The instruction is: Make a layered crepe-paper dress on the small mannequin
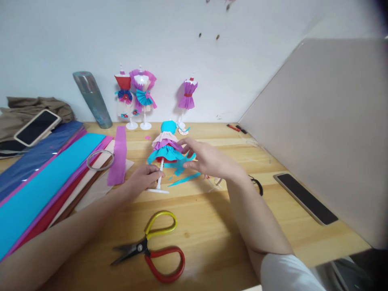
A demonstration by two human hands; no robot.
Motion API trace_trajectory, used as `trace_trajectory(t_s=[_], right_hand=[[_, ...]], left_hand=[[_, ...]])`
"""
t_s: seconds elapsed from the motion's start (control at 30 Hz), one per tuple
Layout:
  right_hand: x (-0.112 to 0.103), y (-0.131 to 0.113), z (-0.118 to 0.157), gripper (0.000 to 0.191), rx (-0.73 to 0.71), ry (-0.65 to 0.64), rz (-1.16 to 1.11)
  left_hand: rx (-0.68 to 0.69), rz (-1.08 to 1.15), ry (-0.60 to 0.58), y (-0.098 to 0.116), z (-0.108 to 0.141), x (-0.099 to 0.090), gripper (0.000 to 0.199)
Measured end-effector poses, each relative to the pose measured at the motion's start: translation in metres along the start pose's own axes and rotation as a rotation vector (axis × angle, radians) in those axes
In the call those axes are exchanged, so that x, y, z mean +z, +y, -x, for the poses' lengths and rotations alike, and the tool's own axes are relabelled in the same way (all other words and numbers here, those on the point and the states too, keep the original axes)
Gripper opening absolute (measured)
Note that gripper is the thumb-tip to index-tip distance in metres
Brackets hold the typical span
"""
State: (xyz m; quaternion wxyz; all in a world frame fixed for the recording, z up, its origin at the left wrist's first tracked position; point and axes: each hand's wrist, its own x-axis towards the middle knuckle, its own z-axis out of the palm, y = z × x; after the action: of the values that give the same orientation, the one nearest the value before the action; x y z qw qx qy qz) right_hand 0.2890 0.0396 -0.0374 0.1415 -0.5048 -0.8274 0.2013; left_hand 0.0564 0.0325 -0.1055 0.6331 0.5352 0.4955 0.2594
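Observation:
A small dress form wears a layered dress (pixel 167 141) with a blue top and pink, purple and blue ruffles. Its white stand (pixel 161 171) leans slightly, and my left hand (pixel 148 177) is closed around the post below the skirt. At the right edge of the ruffles is my right hand (pixel 201 157), its fingers curved and apart, with nothing seen between them. Blue paper scraps (pixel 184 179) lie under and beside the skirt. Nearer to me, scissors (pixel 141 246) with one yellow and one red handle rest with their blades parted.
Three dressed forms (pixel 123 87) stand by the wall, near a leaning bottle (pixel 93 99). Colored paper sheets (pixel 60 169), a silver ring (pixel 88 161) and a phone (pixel 38 127) are at left. Another phone (pixel 306 198) lies at right beside a partition (pixel 327 121).

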Motion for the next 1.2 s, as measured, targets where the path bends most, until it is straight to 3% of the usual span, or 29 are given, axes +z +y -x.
trace_trajectory(t_s=[0.1,0.2,0.4,0.53,0.87,1.0,1.2], right_hand=[[0.006,-0.002,0.001,0.056,-0.222,0.196,0.006],[0.014,-0.005,-0.003,0.047,-0.359,0.409,0.135],[0.027,-0.012,-0.013,0.022,-0.447,0.922,0.388],[0.03,-0.015,-0.013,0.02,-0.462,1.116,0.452],[0.032,-0.018,-0.011,0.009,-0.483,1.224,0.484],[0.032,-0.018,-0.01,0.018,-0.565,1.27,0.437],[0.032,-0.022,-0.009,0.008,-0.541,1.253,0.364]], left_hand=[[0.15,-0.059,0.025,0.01,0.0,0.002,0.029],[0.261,-0.047,0.075,0.02,-0.003,0.005,0.028],[0.427,0.022,0.053,0.035,-0.005,0.016,0.03],[0.499,0.013,0.076,0.039,-0.003,0.021,0.029],[0.51,0.025,0.113,0.034,0.001,0.023,0.028],[0.506,0.017,0.076,0.031,0.003,0.027,0.028],[0.538,-0.03,0.083,0.029,0.002,0.029,0.028]])
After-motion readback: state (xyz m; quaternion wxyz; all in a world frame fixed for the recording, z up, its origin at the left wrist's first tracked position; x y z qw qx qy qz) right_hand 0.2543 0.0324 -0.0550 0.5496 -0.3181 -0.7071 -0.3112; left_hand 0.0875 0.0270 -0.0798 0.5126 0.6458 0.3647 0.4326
